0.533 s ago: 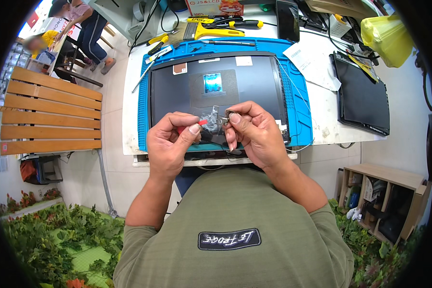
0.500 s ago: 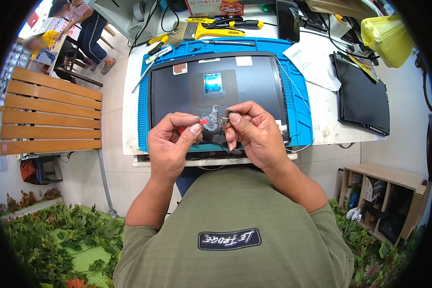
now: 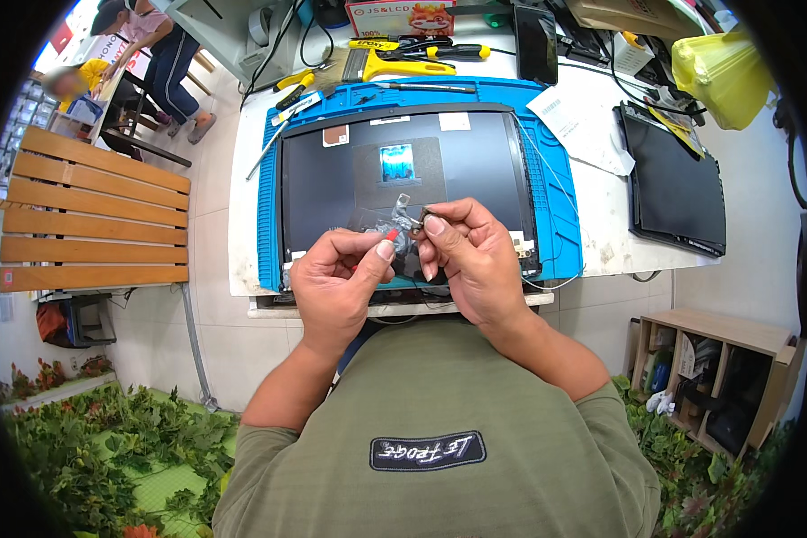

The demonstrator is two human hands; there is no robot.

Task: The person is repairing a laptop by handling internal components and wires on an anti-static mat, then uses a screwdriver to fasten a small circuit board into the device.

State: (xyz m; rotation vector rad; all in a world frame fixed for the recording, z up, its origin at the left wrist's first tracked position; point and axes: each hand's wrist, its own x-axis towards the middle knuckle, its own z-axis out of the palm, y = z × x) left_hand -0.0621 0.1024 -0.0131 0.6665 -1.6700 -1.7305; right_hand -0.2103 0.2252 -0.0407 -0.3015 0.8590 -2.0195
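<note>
My left hand (image 3: pixel 339 282) is closed on a small red item (image 3: pixel 391 235), its tip beside my thumb. My right hand (image 3: pixel 473 260) pinches a small metal bracket-like part (image 3: pixel 414 221); the two hands are close together, the red tip near that part. Just beyond my fingertips is crumpled clear plastic (image 3: pixel 386 218) with metal in or on it; which is hard to tell. Beneath lies a dark laptop lid panel (image 3: pixel 336 175) with a blue foil square (image 3: pixel 396 163), on a blue silicone mat (image 3: pixel 551 188).
Yellow-handled tools (image 3: pixel 408 65), a black phone (image 3: pixel 536 45), a paper slip (image 3: pixel 578 125) and a closed black laptop (image 3: pixel 672 184) lie around the mat. A yellow plastic bag (image 3: pixel 722 76) is at right. Two other people (image 3: pixel 170 72) are by a table upper left, behind a slatted bench (image 3: pixel 94 206).
My left hand has moved rightward and slightly down, bringing the red item closer to the part in my right hand. My right hand has shifted slightly down.
</note>
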